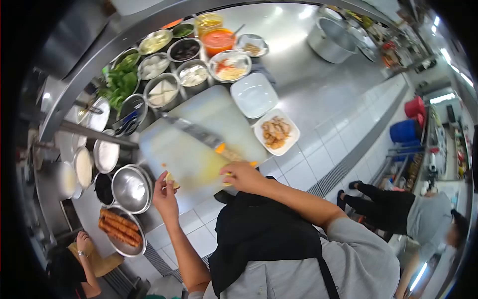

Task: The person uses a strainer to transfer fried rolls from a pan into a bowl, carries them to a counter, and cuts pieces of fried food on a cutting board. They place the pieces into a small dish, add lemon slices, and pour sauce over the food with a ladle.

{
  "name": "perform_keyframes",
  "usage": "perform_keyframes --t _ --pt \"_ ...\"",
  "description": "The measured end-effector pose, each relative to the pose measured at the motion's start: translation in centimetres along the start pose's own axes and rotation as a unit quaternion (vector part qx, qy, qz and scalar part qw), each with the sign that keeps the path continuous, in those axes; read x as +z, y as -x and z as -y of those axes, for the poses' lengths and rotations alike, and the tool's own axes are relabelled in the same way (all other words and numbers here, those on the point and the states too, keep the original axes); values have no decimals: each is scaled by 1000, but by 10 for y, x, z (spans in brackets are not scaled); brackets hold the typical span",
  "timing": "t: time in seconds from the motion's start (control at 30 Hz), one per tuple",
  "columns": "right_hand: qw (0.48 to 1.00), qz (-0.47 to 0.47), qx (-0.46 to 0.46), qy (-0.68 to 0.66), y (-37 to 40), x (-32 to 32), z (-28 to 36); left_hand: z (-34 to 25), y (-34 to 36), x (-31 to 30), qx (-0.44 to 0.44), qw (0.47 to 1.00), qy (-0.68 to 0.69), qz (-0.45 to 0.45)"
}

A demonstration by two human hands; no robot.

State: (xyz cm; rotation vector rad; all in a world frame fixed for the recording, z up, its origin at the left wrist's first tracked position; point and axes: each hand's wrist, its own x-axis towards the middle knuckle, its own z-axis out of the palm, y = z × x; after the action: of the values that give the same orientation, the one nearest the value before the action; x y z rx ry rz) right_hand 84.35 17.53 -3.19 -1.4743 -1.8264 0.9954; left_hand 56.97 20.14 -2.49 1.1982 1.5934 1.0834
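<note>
My left hand (166, 197) is at the near left edge of the cutting board (194, 162), its fingers closed on a pale yellow lemon piece (171, 180). My right hand (241, 175) is over the board's near right edge, with its fingers pinched on another yellow piece (227, 180). A large knife (196, 132) lies diagonally across the board beyond my hands. Orange pieces (220, 148) rest by the blade. Right of the board stand an empty white square bowl (254, 94) and a white bowl of cooked meat (277, 132).
Metal tubs of ingredients (163, 92) line the far left. Steel bowls (132, 188) and a bowl of fried sticks (119, 229) stand at left. A large pot (331, 40) is at far right. One person (433, 219) stands right; another person's arm (85, 256) shows lower left.
</note>
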Motion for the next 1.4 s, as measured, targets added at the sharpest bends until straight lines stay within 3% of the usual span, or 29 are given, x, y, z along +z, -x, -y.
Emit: perform_keyframes --t 0.03,0.1,0.17,0.2,0.27,0.37,0.43,0.47,0.53,0.57,0.6,0.63,0.67,0.7,0.8,0.87,0.93,0.97,1.0,1.03,1.07,1.1,1.17,1.27,1.4 --pt "999 -31 27 5 22 -21 -12 -15 -3 7 -13 1000 4 4" --pt "977 -102 189 -5 59 -64 -23 -33 -7 23 -17 998 17 50" --pt "921 -222 302 -106 87 -92 -51 -44 -6 45 -18 996 23 89" --pt "921 -223 300 -109 94 -101 -62 -46 -5 60 4 992 31 119" --pt "803 -326 325 -378 98 -115 -80 -60 1 92 46 984 14 172" --pt "769 -265 383 -438 87 -134 -96 -85 9 152 78 970 -31 227" --pt "781 -269 333 -454 76 -147 -100 -95 10 195 143 961 -90 220" --pt "787 -282 287 -468 70 -152 -101 -99 11 215 130 961 -87 228" --pt "857 -283 251 -350 60 -173 -108 -103 16 250 99 960 -100 242" --pt "922 -251 233 -181 56 -182 -135 -72 12 273 140 959 24 247" --pt "953 -243 135 -123 48 -186 -150 -84 23 279 72 960 29 269" --pt "971 -206 78 -90 37 -189 -172 -73 18 290 99 952 -69 282" --pt "981 -160 85 -65 21 -201 -174 -51 10 308 238 938 -54 245" --pt "986 -110 110 -57 6 -207 -180 -78 16 305 232 931 -141 245" --pt "993 -64 101 -11 -12 -211 -164 -94 21 309 163 936 -186 249" --pt "998 -50 31 34 -28 -220 -155 -92 12 318 166 941 -189 227" --pt "997 -8 72 36 -44 -222 -152 -72 -4 309 251 926 -176 218" --pt "999 -9 52 -8 -45 -220 -155 -55 -8 304 268 932 -91 228" --pt "999 -32 -4 15 -46 -220 -170 -71 0 293 188 954 -68 225" --pt "998 -53 -17 33 -51 -217 -184 -67 0 290 127 974 -96 161" --pt "999 -43 26 19 -45 -227 -158 -83 5 284 23 974 -127 184" --pt "998 -40 35 22 -45 -231 -156 -93 9 285 -5 975 -133 180" --pt "998 -59 31 12 -45 -236 -155 -95 17 305 -8 973 -115 201" --pt "995 8 98 -3 -45 -232 -149 -98 21 317 -24 972 -111 207" --pt "996 -23 82 -35 -45 -219 -158 -99 20 324 -13 974 -146 172"
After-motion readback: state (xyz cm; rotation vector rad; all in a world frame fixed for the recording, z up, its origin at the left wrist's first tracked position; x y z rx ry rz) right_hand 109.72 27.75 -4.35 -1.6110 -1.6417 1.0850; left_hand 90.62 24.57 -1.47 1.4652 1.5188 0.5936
